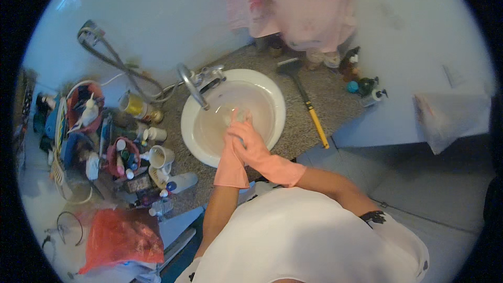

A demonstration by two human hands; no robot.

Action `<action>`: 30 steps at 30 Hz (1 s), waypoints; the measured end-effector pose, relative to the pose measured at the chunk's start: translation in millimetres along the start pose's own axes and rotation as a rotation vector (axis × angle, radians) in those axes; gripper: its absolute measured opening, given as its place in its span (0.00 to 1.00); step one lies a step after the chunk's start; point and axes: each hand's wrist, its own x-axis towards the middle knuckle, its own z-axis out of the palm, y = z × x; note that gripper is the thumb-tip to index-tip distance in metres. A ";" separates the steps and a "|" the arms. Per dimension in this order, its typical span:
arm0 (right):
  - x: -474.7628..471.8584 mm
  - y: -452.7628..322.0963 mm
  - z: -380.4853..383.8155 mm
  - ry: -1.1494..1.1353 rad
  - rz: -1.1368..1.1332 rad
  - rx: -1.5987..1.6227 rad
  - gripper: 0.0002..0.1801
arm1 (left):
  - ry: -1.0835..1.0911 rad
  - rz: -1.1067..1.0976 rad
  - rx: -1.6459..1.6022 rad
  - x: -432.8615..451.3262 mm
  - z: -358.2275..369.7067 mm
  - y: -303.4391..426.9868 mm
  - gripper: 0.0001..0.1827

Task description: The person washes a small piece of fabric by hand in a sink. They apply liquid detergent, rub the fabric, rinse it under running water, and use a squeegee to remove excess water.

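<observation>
Both my hands wear salmon-pink rubber gloves and are pressed together over a white oval washbasin (279,114) set in a speckled stone counter. My left hand (232,141) lies partly beneath my right hand (251,138), which crosses over it. Their fingertips point toward the middle of the bowl. Something pale and blurred (228,116) shows by the fingertips; whether it is a held object, foam or the basin's drain cannot be made out. A curved chrome faucet (192,86) arches over the bowl from the upper left, its spout close to my fingers.
Right of the basin lies a yellow-and-black-handled tool (312,114) with a wide black head. Pump bottles (369,86) stand beyond it. Cups (160,156), a bottle (182,182) and baskets (84,106) crowd the left. A red bag (123,236) hangs lower left; pink cloth (306,8) hangs behind.
</observation>
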 end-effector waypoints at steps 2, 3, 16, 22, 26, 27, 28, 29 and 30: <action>1.9 -6.1 -4.3 -0.060 -0.009 0.011 0.16 | 0.039 -0.028 -0.063 6.2 -7.1 -5.7 0.22; 3.8 -4.5 -7.9 -0.086 0.022 -0.007 0.16 | 0.068 -0.043 -0.078 7.6 -7.1 -14.1 0.22; 37.7 18.2 -51.7 -0.300 0.103 -0.092 0.19 | 0.136 -0.098 -0.200 27.1 -1.7 -56.7 0.21; 103.1 63.1 -118.3 -0.053 0.781 0.222 0.20 | 0.109 0.012 0.145 45.8 -17.6 -78.0 0.17; 81.8 146.5 -188.6 0.755 1.133 1.494 0.23 | -0.009 0.346 0.777 39.3 53.4 -59.8 0.14; 76.1 170.3 -193.8 0.784 1.124 1.538 0.24 | -0.052 0.467 1.033 48.8 23.0 -55.9 0.14; 70.6 196.8 -198.1 0.809 1.115 1.579 0.24 | -0.064 0.612 1.277 57.9 -10.8 -52.8 0.14; 73.2 213.4 -211.3 0.840 1.101 1.622 0.25 | -0.009 0.493 0.995 63.5 -33.7 -55.4 0.14; 84.4 212.6 -223.6 0.902 1.206 1.584 0.22 | 0.066 0.410 0.696 67.8 -57.5 -57.3 0.14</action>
